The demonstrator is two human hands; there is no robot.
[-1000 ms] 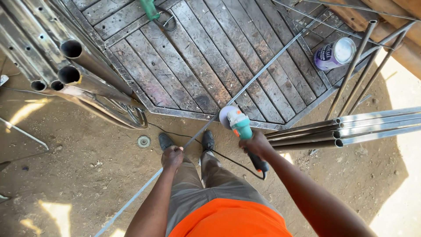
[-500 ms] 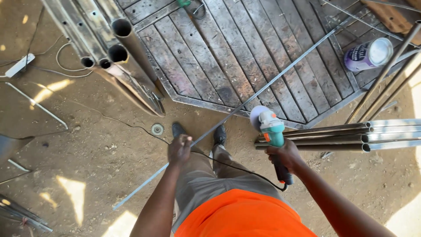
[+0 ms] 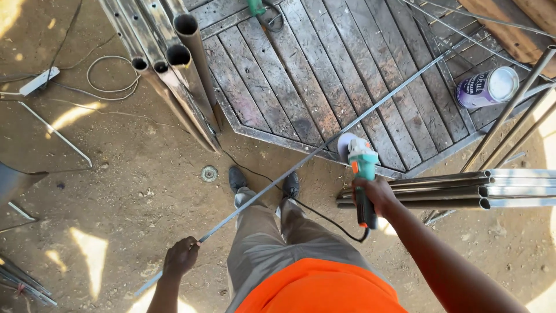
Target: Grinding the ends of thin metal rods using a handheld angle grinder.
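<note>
I stand on dirt ground, looking down past an orange shirt and grey trousers. My left hand (image 3: pixel 180 258) is closed around the near end of a long thin steel rod (image 3: pixel 324 146) that slants up and right across a metal gate panel (image 3: pixel 301 69). My right hand (image 3: pixel 376 194) grips a teal and black angle grinder (image 3: pixel 362 168); its disc sits right beside the rod near the gate's lower edge. The grinder's black cable loops back between my shoes.
Several round steel pipes (image 3: pixel 179 64) lean at the upper left, and a bundle of pipes (image 3: pixel 463 188) lies at the right. A purple tin (image 3: pixel 486 87) rests on the gate. A small disc (image 3: pixel 209 173), loose wires and thin rods lie on the dirt at left.
My left hand has slid from the middle of the rod down to its near end. The view has shifted, and the grinder stays close to the rod by the gate edge.
</note>
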